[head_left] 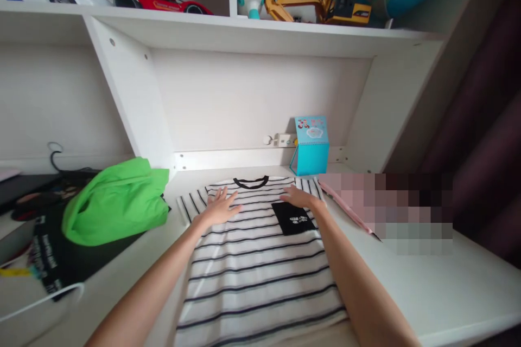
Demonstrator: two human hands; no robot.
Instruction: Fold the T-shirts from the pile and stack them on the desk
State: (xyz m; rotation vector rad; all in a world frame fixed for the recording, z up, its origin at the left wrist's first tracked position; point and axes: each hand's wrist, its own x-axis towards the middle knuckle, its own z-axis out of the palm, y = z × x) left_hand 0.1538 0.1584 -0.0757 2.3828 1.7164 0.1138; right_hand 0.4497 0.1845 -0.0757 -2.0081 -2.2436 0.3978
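Note:
A white T-shirt point(252, 271) with dark stripes lies spread on the white desk, its black-trimmed collar toward the back wall. A black chest pocket point(293, 219) with white lettering sits on its right half. My left hand point(220, 207) rests flat on the upper left of the shirt, near the shoulder, fingers spread. On the upper right, just above the pocket, my right hand point(297, 196) lies with fingers stretched out across the cloth. Neither hand grips anything. The shirt's lower hem is partly cut off by the frame, and my right forearm covers some of its right edge.
A bright green cloth point(118, 203) lies on dark things at the left. A turquoise desk calendar point(311, 146) stands behind the shirt near a wall socket point(287, 140). At the right is a pink flat item point(345, 203), partly blurred. Above, a shelf point(260, 32) holds toys.

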